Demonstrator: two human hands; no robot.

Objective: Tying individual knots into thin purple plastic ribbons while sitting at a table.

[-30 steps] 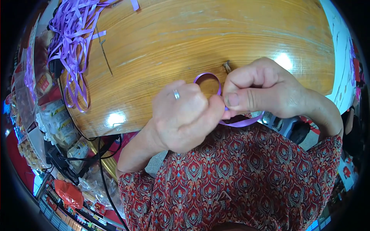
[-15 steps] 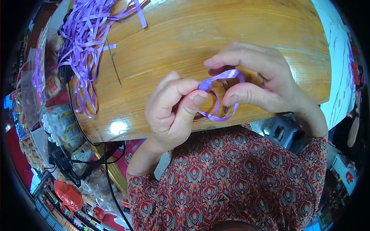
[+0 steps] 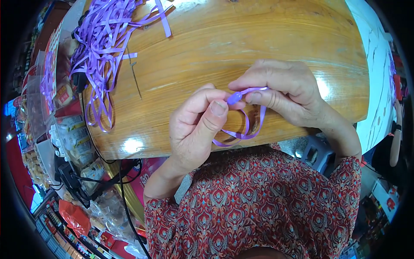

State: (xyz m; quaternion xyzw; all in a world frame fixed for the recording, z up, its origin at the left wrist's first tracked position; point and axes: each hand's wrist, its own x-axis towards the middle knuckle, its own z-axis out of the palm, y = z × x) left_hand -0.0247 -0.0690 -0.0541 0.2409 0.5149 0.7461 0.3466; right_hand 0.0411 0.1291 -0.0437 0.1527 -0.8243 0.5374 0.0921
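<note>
Worked over the wooden bench (image 3: 258,39), right of a ribbon heap (image 3: 105,32) — with the right hand (image 3: 293,88), clamped a grip on the looped purple ribbon (image 3: 244,137); with the left hand (image 3: 189,125), on its small purple bead (image 3: 235,99), between both.

Ribbon pile (image 3: 101,36), wooden table's (image 3: 293,39) far left: top cropped. Ribbon loop (image 3: 261,118) above table: part hidden by right hand (image 3: 286,91).
</note>
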